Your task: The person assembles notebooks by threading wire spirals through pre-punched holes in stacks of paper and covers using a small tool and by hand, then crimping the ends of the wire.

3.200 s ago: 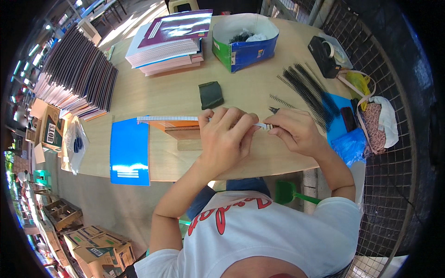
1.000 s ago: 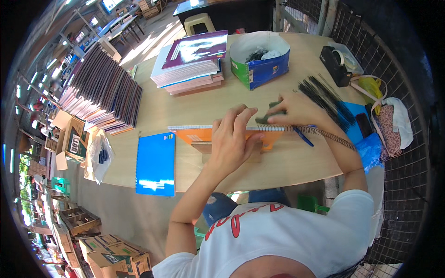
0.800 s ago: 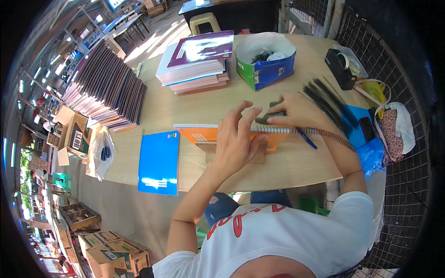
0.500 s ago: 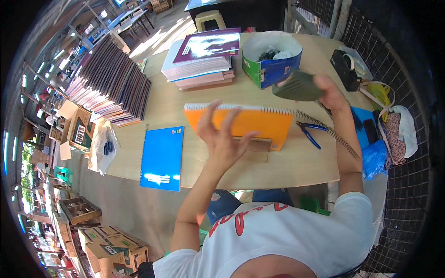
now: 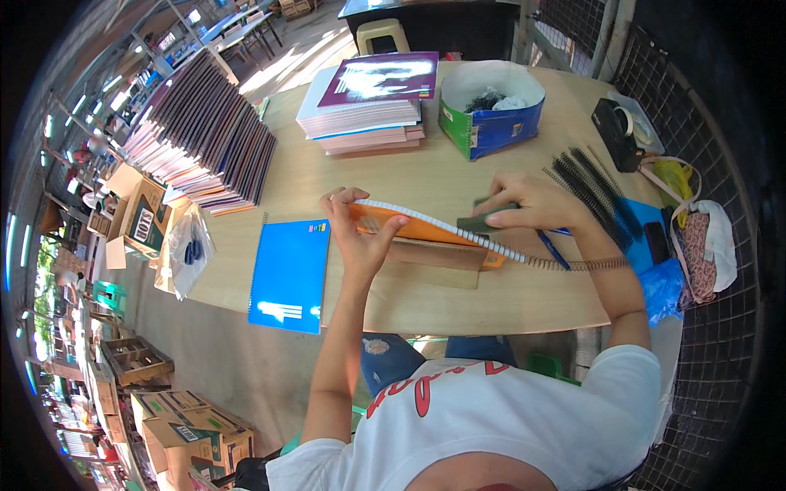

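Note:
An orange notebook (image 5: 422, 230) stands tilted and bowed against a low brown rest (image 5: 438, 260), its row of white punched page edges facing up. My left hand (image 5: 352, 229) pinches its left end between thumb and fingers. My right hand (image 5: 532, 203) grips a dark green block-like pad (image 5: 471, 224), held against the notebook's far side near the spine; part of the pad is hidden by my fingers. A thin wire coil (image 5: 565, 264) runs from the spine's right end to under my right forearm. Blue-handled pliers (image 5: 553, 250) lie beside it, partly covered by my hand.
A blue spiral notebook (image 5: 288, 274) lies at left. Behind stand a tall stack of bound notebooks (image 5: 217, 135), a pile of white-edged books (image 5: 360, 123) and a round open bin (image 5: 499, 131). Dark loose coils (image 5: 591, 192), a black tape dispenser (image 5: 616, 135) and bags are at right.
My right hand has brought the green pad down and left to the notebook's spine. My left hand has shifted to the left end, and the notebook has tipped and bowed.

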Motion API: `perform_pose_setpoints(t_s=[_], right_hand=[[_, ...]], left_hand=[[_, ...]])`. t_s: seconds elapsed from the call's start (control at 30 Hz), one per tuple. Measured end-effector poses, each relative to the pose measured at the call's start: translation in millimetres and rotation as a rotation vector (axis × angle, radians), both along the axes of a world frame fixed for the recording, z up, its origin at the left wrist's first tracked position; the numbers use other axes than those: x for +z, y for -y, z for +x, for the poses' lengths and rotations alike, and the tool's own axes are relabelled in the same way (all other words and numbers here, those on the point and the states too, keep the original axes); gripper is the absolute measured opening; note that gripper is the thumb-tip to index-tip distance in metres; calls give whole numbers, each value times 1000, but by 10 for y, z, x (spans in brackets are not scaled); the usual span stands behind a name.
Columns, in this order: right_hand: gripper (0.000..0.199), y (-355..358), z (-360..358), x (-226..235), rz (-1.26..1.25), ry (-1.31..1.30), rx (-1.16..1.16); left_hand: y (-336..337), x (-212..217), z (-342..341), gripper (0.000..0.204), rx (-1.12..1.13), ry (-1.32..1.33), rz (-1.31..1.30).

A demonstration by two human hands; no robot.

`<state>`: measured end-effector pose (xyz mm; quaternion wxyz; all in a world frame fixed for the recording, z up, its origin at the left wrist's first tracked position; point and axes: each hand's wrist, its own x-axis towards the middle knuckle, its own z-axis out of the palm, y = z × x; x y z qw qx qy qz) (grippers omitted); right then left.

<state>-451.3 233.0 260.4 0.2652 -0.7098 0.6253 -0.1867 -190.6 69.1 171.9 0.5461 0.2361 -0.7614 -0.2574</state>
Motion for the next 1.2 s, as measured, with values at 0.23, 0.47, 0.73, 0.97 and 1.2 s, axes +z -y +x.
perform_pose_setpoints(t_s=[0.23, 0.47, 0.73, 0.97, 1.2], right_hand=[[49, 236, 100, -49, -112, -270, -83], [43, 431, -60, -209, -189, 192, 39], [50, 515, 128, -127, -150, 370, -12], [56, 618, 213, -160, 48, 1332, 144], [53, 836, 335, -195, -18, 793, 73]], left_hand=[[43, 2, 8, 67, -40, 1, -37], [36, 41, -24, 67, -21, 30, -54], [5, 62, -6, 65, -44, -23, -8], [5, 64, 28, 67, -29, 0, 7], [29, -70, 39, 89, -30, 10, 106]])
